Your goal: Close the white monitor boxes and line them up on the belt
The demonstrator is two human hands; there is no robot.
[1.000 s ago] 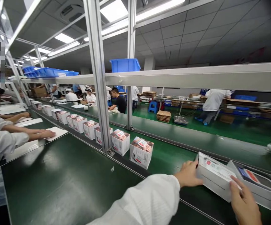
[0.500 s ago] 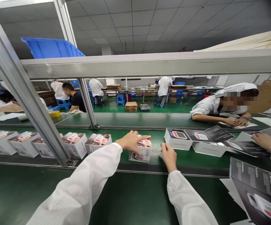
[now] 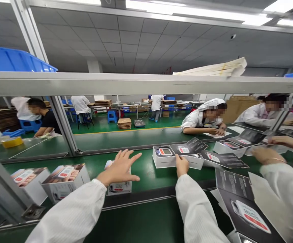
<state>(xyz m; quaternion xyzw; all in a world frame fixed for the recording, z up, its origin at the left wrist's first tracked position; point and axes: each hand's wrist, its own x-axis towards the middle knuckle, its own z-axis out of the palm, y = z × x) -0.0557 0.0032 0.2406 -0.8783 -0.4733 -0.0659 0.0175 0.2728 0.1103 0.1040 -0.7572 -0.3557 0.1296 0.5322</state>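
My left hand (image 3: pixel 120 168) is held over a closed, printed box (image 3: pixel 123 188) on the green conveyor belt, its fingers spread; the hand hides much of the box. My right hand (image 3: pixel 182 166) is at an open box (image 3: pixel 196 163), with fingers pinched together at its near left edge. A grey printed card leaf (image 3: pixel 183 149) lies over that box. Just to its left, another open white box (image 3: pixel 164 163) shows a device with a screen inside. Farther left on the belt stand more closed boxes, among them one box (image 3: pixel 65 182) with a picture of a hand.
Large printed cartons (image 3: pixel 250 206) lie at the right, near another person's sleeve (image 3: pixel 285 189) and reaching arm. More open boxes (image 3: pixel 227 148) sit farther along the belt. A metal rail (image 3: pixel 136 84) crosses overhead, with a post (image 3: pixel 64 125) at left. Co-workers sit across the line.
The view has swung right and tilted up. My left hand has lifted off the closed box, fingers spreading. My right hand has moved right to the open boxes.
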